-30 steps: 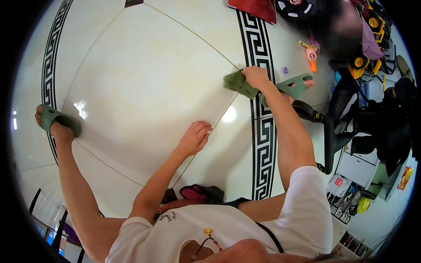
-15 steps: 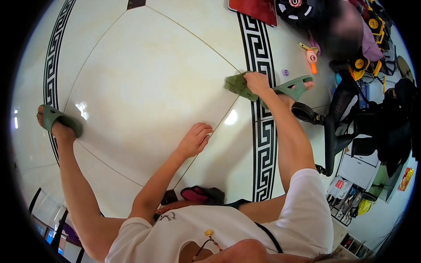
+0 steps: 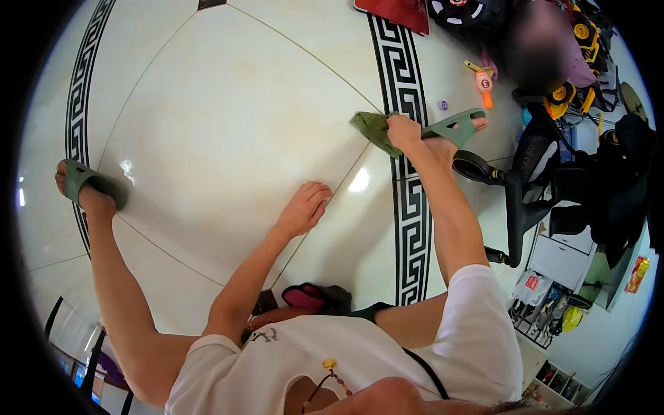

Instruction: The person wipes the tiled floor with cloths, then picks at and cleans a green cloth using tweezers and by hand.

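My right hand (image 3: pixel 404 134) grips the edge of a dark green cloth (image 3: pixel 375 131), which lies bunched on the glossy tiled floor (image 3: pixel 228 131) beside the patterned border strip (image 3: pixel 413 228). Close to that hand is my right foot in a green slipper (image 3: pixel 456 124). Over the pale tile nearer my body, my left hand (image 3: pixel 304 209) hangs with loosely bent fingers, holding nothing; whether it touches the floor I cannot tell. Far to the left my other foot wears a matching green slipper (image 3: pixel 97 185).
Right of the cloth lie a small purple cap (image 3: pixel 443 105) and an orange-and-pink toy (image 3: pixel 483 84). A black wheeled chair base (image 3: pixel 513 214) stands by my right leg. Another person is at the upper right near yellow-and-black toy vehicles (image 3: pixel 584 34). A pink-and-black shoe (image 3: pixel 311 297) lies near my body.
The whole view has shifted slightly. My right hand keeps its grip on the green cloth, whose shape has changed a little. My left hand stays about where it was.
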`<state>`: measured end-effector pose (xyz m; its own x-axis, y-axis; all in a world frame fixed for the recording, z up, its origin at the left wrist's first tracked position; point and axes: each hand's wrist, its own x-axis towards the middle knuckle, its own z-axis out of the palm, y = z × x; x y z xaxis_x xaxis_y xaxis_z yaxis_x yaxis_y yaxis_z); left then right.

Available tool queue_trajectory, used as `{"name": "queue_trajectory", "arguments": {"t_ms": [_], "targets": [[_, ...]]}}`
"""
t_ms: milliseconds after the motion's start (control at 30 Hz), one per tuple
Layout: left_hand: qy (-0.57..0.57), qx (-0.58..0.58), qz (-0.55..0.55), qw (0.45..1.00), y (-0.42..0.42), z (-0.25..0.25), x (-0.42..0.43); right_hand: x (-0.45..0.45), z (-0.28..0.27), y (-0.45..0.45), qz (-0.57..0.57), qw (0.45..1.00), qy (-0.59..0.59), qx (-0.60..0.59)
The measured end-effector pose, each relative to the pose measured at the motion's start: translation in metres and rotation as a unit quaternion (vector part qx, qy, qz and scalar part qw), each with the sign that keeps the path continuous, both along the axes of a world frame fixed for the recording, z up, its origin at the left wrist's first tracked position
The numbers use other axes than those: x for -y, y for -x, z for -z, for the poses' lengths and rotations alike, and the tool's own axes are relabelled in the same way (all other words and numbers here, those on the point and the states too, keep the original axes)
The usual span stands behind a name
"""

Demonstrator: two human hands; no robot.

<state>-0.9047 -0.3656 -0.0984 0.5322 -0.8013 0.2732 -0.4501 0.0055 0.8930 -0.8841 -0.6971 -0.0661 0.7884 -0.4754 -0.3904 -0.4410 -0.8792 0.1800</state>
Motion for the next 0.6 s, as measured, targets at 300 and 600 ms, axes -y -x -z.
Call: {"name": "queue_trajectory", "arguments": {"t_ms": [300,600], "targets": [[0.015,-0.016,-0.012,1.000,0.003,0.002,-0.001,-0.052,-0.003,0.028,-0.077,0.996,0.033,-0.007],[0.024,0.000,-0.045,0.999,0.005,0.000,0.000,-0.111,0.003,0.071,-0.124,0.992,-0.020,0.005]]}}
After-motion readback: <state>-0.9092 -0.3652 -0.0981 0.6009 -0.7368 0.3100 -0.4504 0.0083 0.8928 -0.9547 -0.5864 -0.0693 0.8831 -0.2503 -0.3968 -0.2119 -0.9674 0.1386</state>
